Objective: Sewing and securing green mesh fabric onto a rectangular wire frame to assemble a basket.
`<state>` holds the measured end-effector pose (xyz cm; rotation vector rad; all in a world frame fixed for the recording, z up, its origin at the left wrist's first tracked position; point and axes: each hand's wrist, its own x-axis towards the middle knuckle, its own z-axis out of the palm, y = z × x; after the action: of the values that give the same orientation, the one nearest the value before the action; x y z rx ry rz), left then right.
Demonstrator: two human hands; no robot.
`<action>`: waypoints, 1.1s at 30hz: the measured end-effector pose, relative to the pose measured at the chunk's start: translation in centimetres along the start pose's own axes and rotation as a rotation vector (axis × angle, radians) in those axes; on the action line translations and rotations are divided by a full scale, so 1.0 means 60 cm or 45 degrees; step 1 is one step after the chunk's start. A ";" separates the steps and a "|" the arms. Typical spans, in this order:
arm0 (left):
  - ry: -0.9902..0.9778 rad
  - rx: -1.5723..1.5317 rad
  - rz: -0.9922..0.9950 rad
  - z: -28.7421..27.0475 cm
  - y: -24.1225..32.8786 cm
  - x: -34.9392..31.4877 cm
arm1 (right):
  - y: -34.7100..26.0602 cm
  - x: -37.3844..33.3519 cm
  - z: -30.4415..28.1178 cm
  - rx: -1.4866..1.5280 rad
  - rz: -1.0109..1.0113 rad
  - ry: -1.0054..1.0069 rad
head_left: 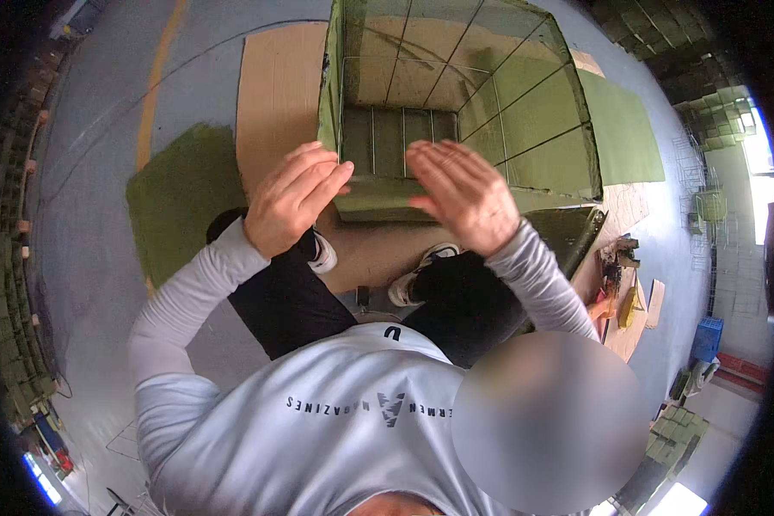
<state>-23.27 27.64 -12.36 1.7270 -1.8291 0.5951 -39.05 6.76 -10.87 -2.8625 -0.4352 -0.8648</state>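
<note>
In front of me stands a large box-shaped wire frame (500, 160) lined with green sheet material, its inside facing up toward me. My left hand (297, 199) hovers over the near left corner of the box, fingers stretched out and nothing seen in them. Over the near edge, farther right, is my right hand (471, 196). Its fingers are extended with the thumb apart, and it holds nothing that I can see. Whether the fingertips touch the box cannot be told. My feet are on either side of a small dark object (363, 297) on the floor.
Brown cardboard (271, 95) lies under and beside the box. A green sheet (185, 193) is on the floor at left, another (623, 129) at right. Tools (619, 262) lie on cardboard at right, with a blue crate (708, 339) beyond. Stacked green pieces (718, 120) line the far right.
</note>
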 end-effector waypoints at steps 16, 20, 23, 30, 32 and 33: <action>-0.106 -0.694 -0.419 -0.082 -0.072 0.105 | 0.016 0.042 -0.017 0.551 0.619 -0.835; -0.397 -0.330 0.345 -0.070 -0.087 0.047 | 0.012 0.042 -0.018 0.433 0.510 -0.763; -0.455 -0.378 0.359 -0.038 -0.084 0.044 | 0.010 0.059 -0.034 0.471 0.556 -0.951; -0.425 -0.299 0.376 -0.008 -0.074 0.052 | 0.043 0.043 0.011 0.797 0.802 -1.085; -0.450 -0.271 0.345 -0.004 -0.061 0.057 | 0.062 0.062 0.015 0.782 0.933 -1.289; -0.447 -0.184 0.276 0.001 -0.052 0.063 | 0.070 0.061 0.026 0.730 1.004 -1.260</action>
<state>-20.24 24.54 -10.10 1.6255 -2.2625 0.2409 -34.04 3.92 -10.25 -2.3316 0.3400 0.7085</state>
